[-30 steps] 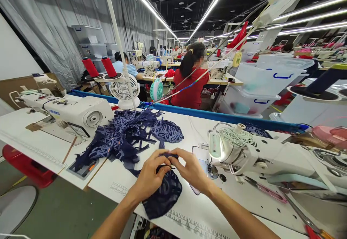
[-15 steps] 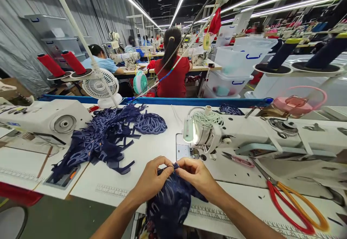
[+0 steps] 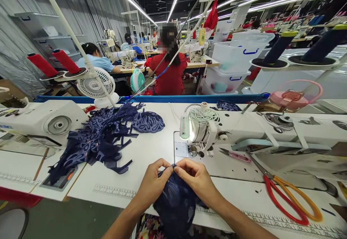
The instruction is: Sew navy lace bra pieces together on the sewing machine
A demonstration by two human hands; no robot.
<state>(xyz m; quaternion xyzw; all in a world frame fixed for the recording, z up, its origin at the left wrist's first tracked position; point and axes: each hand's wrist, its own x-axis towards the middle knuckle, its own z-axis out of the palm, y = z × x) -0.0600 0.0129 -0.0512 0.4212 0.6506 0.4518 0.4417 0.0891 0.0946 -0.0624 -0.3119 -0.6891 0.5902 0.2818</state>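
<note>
My left hand (image 3: pixel 153 183) and my right hand (image 3: pixel 196 179) pinch the top edge of a navy lace fabric piece (image 3: pixel 176 203) between their fingertips, close together at the table's front edge. The piece hangs down over the edge toward my lap. Just beyond my hands stands the white sewing machine (image 3: pixel 202 130), its lit needle area facing me. To the left lies a pile of navy lace pieces (image 3: pixel 108 134) with loose straps.
Orange-handled scissors (image 3: pixel 287 199) and pink snips (image 3: pixel 235 155) lie to the right on the white table (image 3: pixel 151 148). A second sewing machine (image 3: pixel 40 118), a small fan (image 3: pixel 94 85) and red thread cones (image 3: pixel 65 62) stand at left. Other people sew at benches behind.
My view swung right and down. My hands drew the navy piece nearer to me, off the tabletop and over its front edge, still pinching it.
</note>
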